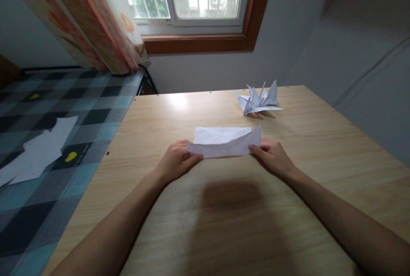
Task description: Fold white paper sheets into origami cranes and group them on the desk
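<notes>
A white sheet of paper [224, 149] rests on the wooden table, its near edge lifted and bent over toward the far part. My left hand [176, 160] pinches the left end of this raised flap, thumb in front and fingers behind. At the other end, my right hand [270, 154] grips the flap's right corner between thumb and fingers. That right corner stands higher than the left. Part of the sheet's far half shows flat behind the flap; the fold itself is partly hidden.
Several folded white paper cranes [258, 100] stand near the table's far edge, right of centre. Left of the wooden table [153, 225] is a surface with a checked cloth [73, 195], bearing loose white paper sheets [41, 150]. A curtain [92, 20] and window are behind.
</notes>
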The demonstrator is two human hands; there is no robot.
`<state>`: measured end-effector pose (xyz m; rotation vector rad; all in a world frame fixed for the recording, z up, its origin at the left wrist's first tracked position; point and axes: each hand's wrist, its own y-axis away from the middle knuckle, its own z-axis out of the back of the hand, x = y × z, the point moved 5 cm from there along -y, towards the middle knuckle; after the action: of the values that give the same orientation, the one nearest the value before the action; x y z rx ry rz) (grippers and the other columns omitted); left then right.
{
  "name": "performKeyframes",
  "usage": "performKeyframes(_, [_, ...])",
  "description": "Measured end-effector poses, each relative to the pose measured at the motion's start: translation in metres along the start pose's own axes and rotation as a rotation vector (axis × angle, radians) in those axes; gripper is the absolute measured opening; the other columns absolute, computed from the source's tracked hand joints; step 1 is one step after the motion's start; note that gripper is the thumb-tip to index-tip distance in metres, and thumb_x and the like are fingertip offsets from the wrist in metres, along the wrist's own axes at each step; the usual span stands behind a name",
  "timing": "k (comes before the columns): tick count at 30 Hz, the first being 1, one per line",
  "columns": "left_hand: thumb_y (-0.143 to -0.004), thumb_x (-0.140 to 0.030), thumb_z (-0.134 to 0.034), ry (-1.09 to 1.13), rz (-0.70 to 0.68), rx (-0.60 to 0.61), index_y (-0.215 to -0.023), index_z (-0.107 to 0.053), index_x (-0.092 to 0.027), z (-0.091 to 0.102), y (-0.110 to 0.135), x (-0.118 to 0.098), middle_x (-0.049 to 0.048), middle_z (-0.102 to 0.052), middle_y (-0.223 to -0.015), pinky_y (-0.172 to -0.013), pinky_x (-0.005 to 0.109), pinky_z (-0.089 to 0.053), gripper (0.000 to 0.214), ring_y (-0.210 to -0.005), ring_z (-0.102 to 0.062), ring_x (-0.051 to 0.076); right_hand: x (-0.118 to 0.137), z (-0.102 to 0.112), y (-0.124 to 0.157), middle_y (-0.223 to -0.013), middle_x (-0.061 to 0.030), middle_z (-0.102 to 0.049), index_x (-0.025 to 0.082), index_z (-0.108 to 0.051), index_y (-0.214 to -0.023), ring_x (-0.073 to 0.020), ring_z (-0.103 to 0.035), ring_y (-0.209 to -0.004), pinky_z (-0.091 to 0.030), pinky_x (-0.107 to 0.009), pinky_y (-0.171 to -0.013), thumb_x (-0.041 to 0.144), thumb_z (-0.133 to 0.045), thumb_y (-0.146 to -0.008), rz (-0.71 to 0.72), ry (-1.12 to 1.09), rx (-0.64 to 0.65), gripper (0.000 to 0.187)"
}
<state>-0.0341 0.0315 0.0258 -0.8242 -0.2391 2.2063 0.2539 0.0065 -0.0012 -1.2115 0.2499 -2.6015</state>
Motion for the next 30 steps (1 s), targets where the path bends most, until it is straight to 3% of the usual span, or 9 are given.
performKeyframes(2, [-0.091,-0.035,-0.057,0.032,0.054,-0.016,-0.054,-0.062,-0.018,0.002,-0.001,0.0,0.0021,-0.067,-0.062,-0.06,0.026,-0.05,0.041,-0.063,-0.063,0.015,0.001,0.0,0.0,-0.065,-0.0033,-0.066,0.018,-0.062,-0.055,-0.0186,-0.06,-0.062,-0.045,-0.029,-0.061,0.052,-0.05,-0.093,-0.039,0.016,-0.038,0.052])
performKeyframes(6, [-0.088,-0.033,-0.06,0.124,0.161,-0.03,-0.066,-0.07,-0.016,0.004,0.0,0.007,0.005,-0.071,-0.074,-0.058,0.025,-0.048,0.029,-0.066,-0.064,0.015,-0.003,-0.003,0.001,-0.076,-0.005,-0.071,0.018,-0.07,-0.071,-0.0218,-0.064,-0.072,-0.049,-0.032,-0.068,0.047,-0.06,-0.087,-0.049,0.017,-0.051,0.035])
performKeyframes(9, [-0.081,-0.032,-0.067,0.124,0.069,-0.019,-0.084,-0.074,-0.017,0.002,0.0,0.009,0.0076,-0.075,-0.089,-0.074,0.032,-0.053,0.016,-0.084,-0.068,0.02,-0.003,-0.004,0.002,-0.095,-0.0088,-0.075,0.019,-0.074,-0.089,-0.0256,-0.069,-0.089,-0.053,-0.038,-0.082,0.038,-0.069,-0.082,0.089,0.001,-0.018,0.022])
performKeyframes(11, [-0.082,-0.03,-0.066,0.069,-0.042,0.049,-0.095,-0.074,-0.02,-0.003,0.0,0.009,0.008,-0.076,-0.103,-0.089,0.039,-0.051,0.018,-0.098,-0.067,0.023,0.0,-0.004,0.004,-0.102,-0.0104,-0.076,0.021,-0.075,-0.091,-0.0264,-0.069,-0.098,-0.053,-0.043,-0.09,0.031,-0.066,-0.083,0.208,0.004,0.014,0.015])
performKeyframes(17, [-0.087,-0.026,-0.06,-0.188,-0.084,0.156,-0.115,-0.07,-0.029,-0.012,0.003,0.011,0.0035,-0.07,-0.126,-0.097,0.048,-0.046,0.03,-0.119,-0.06,0.028,0.008,-0.006,0.01,-0.109,-0.0103,-0.075,0.023,-0.074,-0.098,-0.0258,-0.068,-0.11,-0.054,-0.043,-0.096,0.03,-0.06,-0.09,0.38,0.001,0.146,0.018])
performKeyframes(20, [-0.088,-0.024,-0.058,-0.229,-0.135,0.218,-0.114,-0.071,-0.03,-0.014,0.007,0.008,0.0016,-0.069,-0.126,-0.097,0.046,-0.047,0.03,-0.12,-0.061,0.028,0.005,-0.009,0.011,-0.12,-0.0109,-0.072,0.023,-0.072,-0.113,-0.0262,-0.063,-0.119,-0.05,-0.045,-0.103,0.033,-0.054,-0.095,0.417,0.056,0.177,0.027])
performKeyframes(22, [-0.09,-0.025,-0.054,-0.204,-0.148,0.196,-0.112,-0.072,-0.029,-0.013,0.008,0.01,0.0026,-0.07,-0.125,-0.096,0.045,-0.049,0.029,-0.118,-0.063,0.027,0.0,-0.01,0.011,-0.126,-0.01,-0.069,0.025,-0.071,-0.117,-0.0271,-0.06,-0.125,-0.048,-0.047,-0.105,0.037,-0.052,-0.097,0.443,0.11,0.201,0.031])
performKeyframes(27, [-0.083,-0.034,-0.063,-0.055,-0.181,0.137,-0.105,-0.074,-0.024,-0.008,0.008,0.014,0.0069,-0.074,-0.116,-0.094,0.045,-0.052,0.026,-0.115,-0.065,0.028,-0.003,-0.01,0.01,-0.122,-0.0101,-0.071,0.025,-0.074,-0.111,-0.0284,-0.061,-0.122,-0.049,-0.046,-0.101,0.05,-0.053,-0.094,0.477,0.119,0.205,0.037])
performKeyframes(30, [-0.083,-0.032,-0.063,-0.012,-0.115,0.097,-0.088,-0.075,-0.02,-0.004,0.005,0.01,0.0078,-0.077,-0.103,-0.092,0.043,-0.053,0.017,-0.107,-0.068,0.026,0.003,-0.007,0.008,-0.108,-0.0108,-0.075,0.022,-0.076,-0.097,-0.0282,-0.067,-0.108,-0.051,-0.045,-0.094,0.05,-0.055,-0.092,0.36,0.1,0.112,0.035])
